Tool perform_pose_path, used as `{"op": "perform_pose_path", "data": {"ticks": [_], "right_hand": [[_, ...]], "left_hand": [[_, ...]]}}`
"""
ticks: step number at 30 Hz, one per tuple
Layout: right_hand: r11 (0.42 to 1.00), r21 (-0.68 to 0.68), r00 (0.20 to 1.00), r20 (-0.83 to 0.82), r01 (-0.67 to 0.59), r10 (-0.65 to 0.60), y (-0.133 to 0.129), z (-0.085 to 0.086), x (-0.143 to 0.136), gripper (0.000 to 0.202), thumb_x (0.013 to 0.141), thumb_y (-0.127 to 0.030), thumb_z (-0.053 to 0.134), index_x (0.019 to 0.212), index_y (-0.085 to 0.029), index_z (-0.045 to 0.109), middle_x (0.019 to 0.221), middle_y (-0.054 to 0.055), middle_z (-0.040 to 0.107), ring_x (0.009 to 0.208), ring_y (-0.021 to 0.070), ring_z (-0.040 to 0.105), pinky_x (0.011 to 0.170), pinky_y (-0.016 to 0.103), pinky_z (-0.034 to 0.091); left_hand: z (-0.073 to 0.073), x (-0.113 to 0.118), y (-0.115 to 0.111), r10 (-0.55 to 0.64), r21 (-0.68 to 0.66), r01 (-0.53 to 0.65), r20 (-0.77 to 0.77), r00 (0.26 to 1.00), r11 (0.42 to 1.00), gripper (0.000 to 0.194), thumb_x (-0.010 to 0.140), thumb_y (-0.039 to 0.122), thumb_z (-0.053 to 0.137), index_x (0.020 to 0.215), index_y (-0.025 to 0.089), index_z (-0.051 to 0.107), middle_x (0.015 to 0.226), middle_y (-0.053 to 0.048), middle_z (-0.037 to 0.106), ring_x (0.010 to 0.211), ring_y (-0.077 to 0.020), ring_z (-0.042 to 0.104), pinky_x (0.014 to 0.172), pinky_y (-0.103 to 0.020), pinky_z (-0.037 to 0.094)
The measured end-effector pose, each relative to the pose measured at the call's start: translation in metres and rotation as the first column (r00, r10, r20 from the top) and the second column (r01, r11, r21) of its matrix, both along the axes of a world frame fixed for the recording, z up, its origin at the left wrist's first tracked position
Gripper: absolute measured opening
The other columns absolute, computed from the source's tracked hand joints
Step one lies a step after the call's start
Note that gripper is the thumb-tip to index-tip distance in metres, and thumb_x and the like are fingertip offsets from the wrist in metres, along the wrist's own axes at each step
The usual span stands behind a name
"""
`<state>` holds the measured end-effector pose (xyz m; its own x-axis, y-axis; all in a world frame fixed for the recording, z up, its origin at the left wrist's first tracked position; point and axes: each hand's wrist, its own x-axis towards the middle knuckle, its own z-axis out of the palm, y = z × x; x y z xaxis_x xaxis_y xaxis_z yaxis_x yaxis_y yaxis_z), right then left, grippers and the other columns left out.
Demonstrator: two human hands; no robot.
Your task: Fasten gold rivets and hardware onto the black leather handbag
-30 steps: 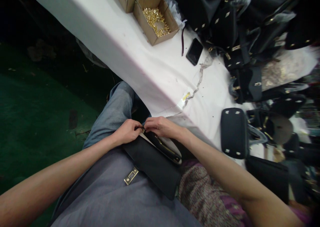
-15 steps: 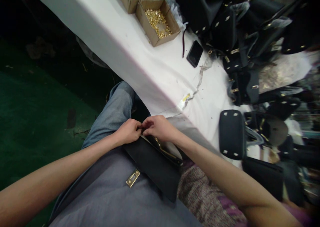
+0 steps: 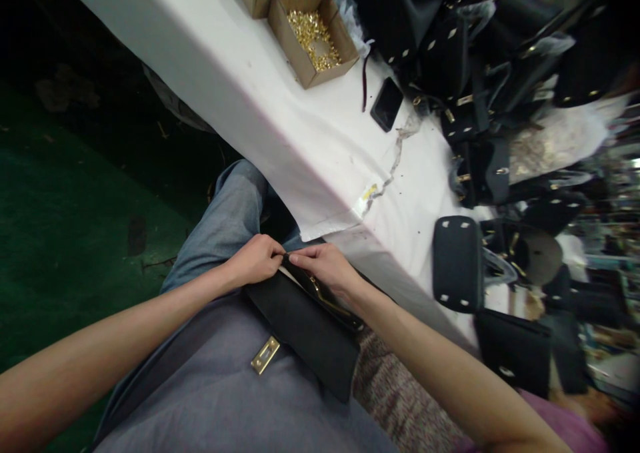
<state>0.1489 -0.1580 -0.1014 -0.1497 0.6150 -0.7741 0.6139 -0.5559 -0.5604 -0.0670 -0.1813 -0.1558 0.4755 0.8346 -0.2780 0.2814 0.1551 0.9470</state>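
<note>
A black handbag (image 3: pixel 305 330) lies across my lap, its flap folded back toward my body. A gold clasp plate (image 3: pixel 265 355) hangs at the flap's edge, and a gold zip (image 3: pixel 327 301) runs along the bag's mouth. At the bag's far corner, my left hand (image 3: pixel 257 260) is closed, thumb and fingers pinching the edge. My right hand (image 3: pixel 327 270) grips the same corner from the other side, thumb and fingertips pressed together close to the left fingertips. Whatever small part may lie between the fingertips is hidden.
Ahead stands a white-covered table (image 3: pixel 320 153) with a cardboard box of gold fittings (image 3: pixel 315 40) and a phone (image 3: pixel 387 104). Several black bags (image 3: pixel 457 263) crowd the right side. Another person's patterned clothing (image 3: pixel 400 386) is close at my right.
My right hand's fingers have straightened and pressed onto the bag's corner, its wrist a little lower. My left hand keeps its pinch. The view has shifted slightly.
</note>
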Motion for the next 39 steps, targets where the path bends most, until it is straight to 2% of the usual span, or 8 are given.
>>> {"op": "perform_pose_path", "data": {"ticks": [4,9,14,20,27,34,36,39], "right_hand": [[0.999,-0.004,0.999,-0.015,0.045,-0.045,0.001,-0.002,-0.008,0.043,0.076,-0.053,0.088,0.092,-0.013,0.086,0.055,-0.003,0.058,0.049,0.0094,0.037,0.047,0.025,0.024],[0.986,0.149,0.996,0.051,-0.073,0.066,-0.002,-0.007,-0.011,0.033,0.081,-0.049,0.084,0.087,-0.016,0.084,0.065,0.000,0.069,0.054,0.0113,0.048,0.049,0.024,0.033],[0.964,0.196,0.979,0.135,-0.179,0.154,-0.002,-0.010,-0.008,0.028,0.085,-0.045,0.079,0.085,-0.018,0.084,0.072,0.002,0.076,0.058,0.0131,0.055,0.050,0.024,0.036],[0.954,0.210,0.967,0.178,-0.216,0.180,-0.001,-0.012,-0.010,0.024,0.087,-0.043,0.077,0.084,-0.019,0.083,0.072,0.002,0.077,0.058,0.0141,0.059,0.051,0.023,0.038],[0.938,0.247,0.963,0.175,-0.244,0.204,0.000,-0.005,-0.018,0.019,0.087,-0.036,0.076,0.081,-0.020,0.083,0.077,0.003,0.081,0.066,0.0161,0.067,0.056,0.024,0.045],[0.922,0.272,0.948,0.239,-0.274,0.211,-0.001,0.001,-0.026,0.013,0.084,-0.032,0.076,0.079,-0.021,0.082,0.074,0.001,0.080,0.063,0.0160,0.068,0.055,0.025,0.044],[0.904,0.304,0.941,0.252,-0.299,0.226,-0.001,0.001,-0.027,0.010,0.083,-0.029,0.076,0.078,-0.021,0.081,0.074,0.001,0.079,0.064,0.0162,0.068,0.058,0.026,0.044],[0.875,0.352,0.931,0.272,-0.333,0.244,-0.001,0.000,-0.027,0.008,0.082,-0.025,0.075,0.076,-0.021,0.080,0.075,0.001,0.079,0.067,0.0168,0.069,0.061,0.027,0.045]], "left_hand": [[-0.003,-0.003,0.004,-0.012,-0.021,0.012,-0.018,1.000,1.000,0.028,0.086,0.018,0.055,0.062,0.016,0.071,0.056,0.001,0.053,0.059,-0.0139,0.049,0.058,-0.031,0.029],[-0.004,-0.003,0.010,-0.056,-0.016,0.055,-0.063,0.996,0.998,0.031,0.082,0.018,0.058,0.051,0.018,0.056,0.052,0.003,0.036,0.055,-0.0128,0.038,0.057,-0.033,0.024],[0.000,0.000,0.013,-0.101,0.022,0.104,-0.094,0.990,0.994,0.028,0.080,0.014,0.057,0.052,0.018,0.056,0.051,0.002,0.041,0.056,-0.0140,0.045,0.058,-0.033,0.027],[-0.001,0.002,0.015,-0.112,-0.002,0.112,-0.118,0.987,0.994,0.024,0.079,0.014,0.058,0.056,0.019,0.063,0.054,-0.001,0.053,0.059,-0.0166,0.052,0.060,-0.033,0.030],[-0.005,-0.006,0.019,-0.176,-0.140,0.170,-0.029,0.984,0.975,0.018,0.077,0.016,0.058,0.061,0.019,0.065,0.059,-0.001,0.059,0.061,-0.0174,0.054,0.059,-0.031,0.032],[-0.008,-0.015,0.014,-0.160,-0.360,0.202,0.143,0.977,0.911,0.016,0.078,0.020,0.057,0.073,0.018,0.073,0.067,-0.001,0.062,0.058,-0.0159,0.050,0.057,-0.030,0.031],[-0.009,-0.011,0.013,-0.143,-0.360,0.174,0.112,0.983,0.916,0.017,0.077,0.020,0.057,0.073,0.017,0.074,0.065,-0.001,0.062,0.058,-0.0160,0.050,0.055,-0.030,0.030],[-0.009,-0.004,0.014,-0.137,-0.258,0.132,-0.001,0.991,0.957,0.015,0.077,0.021,0.061,0.067,0.017,0.071,0.059,0.000,0.056,0.055,-0.0150,0.046,0.054,-0.031,0.027]]}}
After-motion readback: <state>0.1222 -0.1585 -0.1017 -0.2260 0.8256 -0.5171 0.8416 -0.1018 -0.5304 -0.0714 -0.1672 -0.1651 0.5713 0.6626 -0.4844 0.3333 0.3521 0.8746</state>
